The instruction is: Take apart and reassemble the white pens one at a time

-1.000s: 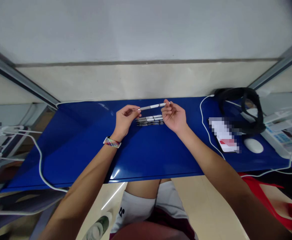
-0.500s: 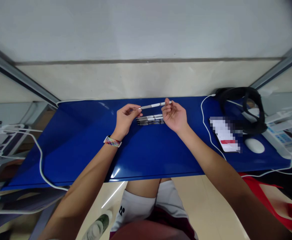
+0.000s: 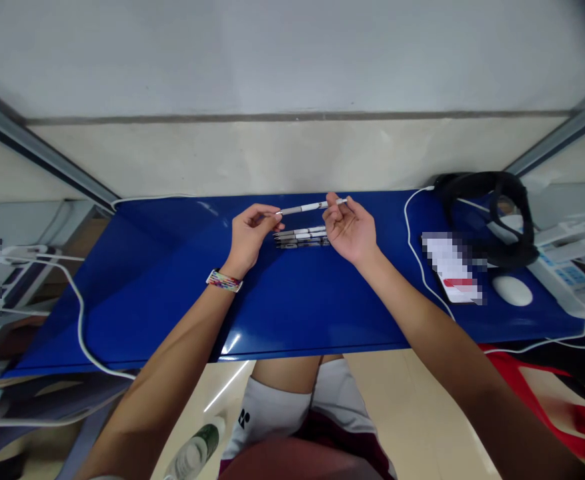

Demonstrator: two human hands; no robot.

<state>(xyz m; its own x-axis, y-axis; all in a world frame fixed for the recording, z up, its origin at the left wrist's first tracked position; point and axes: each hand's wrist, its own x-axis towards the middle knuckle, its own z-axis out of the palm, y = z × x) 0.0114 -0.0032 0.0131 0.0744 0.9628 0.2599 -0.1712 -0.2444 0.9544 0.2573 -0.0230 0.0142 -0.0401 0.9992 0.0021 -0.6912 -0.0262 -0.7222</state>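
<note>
A slim white and grey pen (image 3: 302,209) is held up over the blue table (image 3: 292,300), nearly level, its right end slightly higher. My left hand (image 3: 251,235) pinches its grey left end between thumb and fingers. At the other end, my right hand (image 3: 351,230) has its fingers curled round the pen, palm turned up, with the white end showing between fingertip and thumb. Just below lies a row of similar pens (image 3: 299,236), several side by side with their tips to the left. My right hand hides their right ends.
To the right lie a phone (image 3: 449,270), a white mouse (image 3: 512,291) and a black headband-like device (image 3: 497,257). A white cable (image 3: 412,250) runs beside the phone. Behind the table rises a pale wall (image 3: 272,157). A bottle (image 3: 197,448) stands on the floor below.
The pen's right end has tipped slightly, and the fingers of my right hand have shifted a little on it. My left hand keeps its pinch. The row of pens stays put.
</note>
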